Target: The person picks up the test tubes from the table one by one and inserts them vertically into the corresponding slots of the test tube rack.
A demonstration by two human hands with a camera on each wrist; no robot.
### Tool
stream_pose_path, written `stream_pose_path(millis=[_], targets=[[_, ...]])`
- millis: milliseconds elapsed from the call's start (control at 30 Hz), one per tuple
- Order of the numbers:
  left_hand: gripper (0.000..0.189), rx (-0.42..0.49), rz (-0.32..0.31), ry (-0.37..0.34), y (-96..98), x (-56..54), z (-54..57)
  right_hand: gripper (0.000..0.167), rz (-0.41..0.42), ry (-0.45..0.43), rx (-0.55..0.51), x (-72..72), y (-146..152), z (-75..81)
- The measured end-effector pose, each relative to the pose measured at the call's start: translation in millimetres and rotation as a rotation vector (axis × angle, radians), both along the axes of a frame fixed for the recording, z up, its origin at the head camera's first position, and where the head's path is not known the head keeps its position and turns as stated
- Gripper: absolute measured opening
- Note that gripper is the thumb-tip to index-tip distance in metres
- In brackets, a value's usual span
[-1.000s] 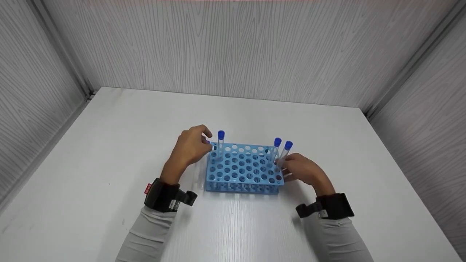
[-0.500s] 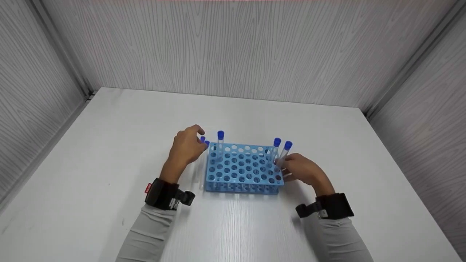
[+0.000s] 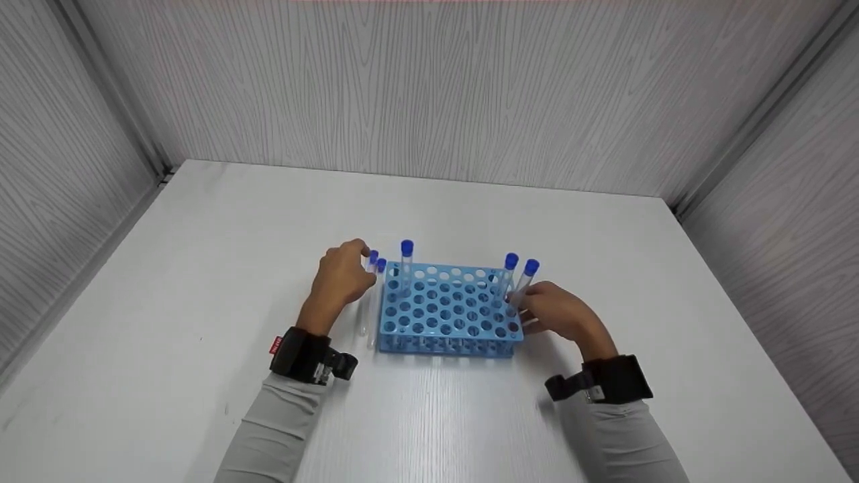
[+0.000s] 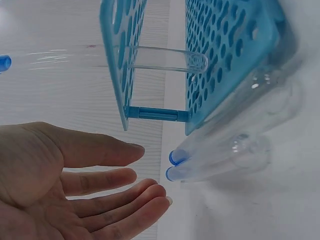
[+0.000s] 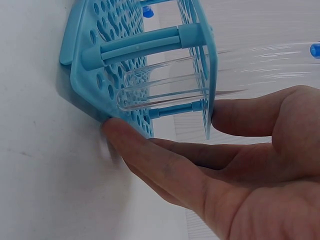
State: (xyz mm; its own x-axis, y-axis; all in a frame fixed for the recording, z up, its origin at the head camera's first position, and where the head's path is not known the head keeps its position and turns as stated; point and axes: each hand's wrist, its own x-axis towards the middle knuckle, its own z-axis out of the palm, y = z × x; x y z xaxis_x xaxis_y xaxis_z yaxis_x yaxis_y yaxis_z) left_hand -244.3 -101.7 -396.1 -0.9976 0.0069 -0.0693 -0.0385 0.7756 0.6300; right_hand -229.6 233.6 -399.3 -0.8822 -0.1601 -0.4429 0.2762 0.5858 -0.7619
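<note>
A blue test tube rack stands on the table. One blue-capped test tube stands at its back left; a second tube and a third, tilted tube sit at its right end. Two capped tubes lie beside the left end, an inner tube and an outer tube. My left hand hovers by their caps, fingers loosely bent, nothing between thumb and fingers in the left wrist view. My right hand grips the rack's right end, thumb at the upper plate, fingers along the lower plate's edge.
The white table is bounded by a grey wood-grain back panel and side panels. Black wrist straps with small camera mounts sit on both forearms, over grey sleeves.
My left hand has drawn a little left, away from the rack, uncovering the caps and bodies of the two lying tubes. My right hand and the rack stay in place.
</note>
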Motion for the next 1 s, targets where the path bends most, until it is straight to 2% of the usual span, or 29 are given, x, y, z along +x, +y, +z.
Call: stream_pose_path(millis=[300,833,1000], targets=[[0.052,-0.023,0.01,-0.08,0.7,-3.0,-6.6,0.038,0.014,0.011,-0.004,-1.2,1,-3.4],[0.054,-0.055,0.005,-0.145,3.8,-6.9,-11.9,0.035,0.016,0.013,-0.015,-0.9,2,-1.5],[0.052,-0.079,-0.004,-0.129,3.5,-4.9,-12.2,0.036,0.018,0.019,-0.01,-0.5,2,-1.9]])
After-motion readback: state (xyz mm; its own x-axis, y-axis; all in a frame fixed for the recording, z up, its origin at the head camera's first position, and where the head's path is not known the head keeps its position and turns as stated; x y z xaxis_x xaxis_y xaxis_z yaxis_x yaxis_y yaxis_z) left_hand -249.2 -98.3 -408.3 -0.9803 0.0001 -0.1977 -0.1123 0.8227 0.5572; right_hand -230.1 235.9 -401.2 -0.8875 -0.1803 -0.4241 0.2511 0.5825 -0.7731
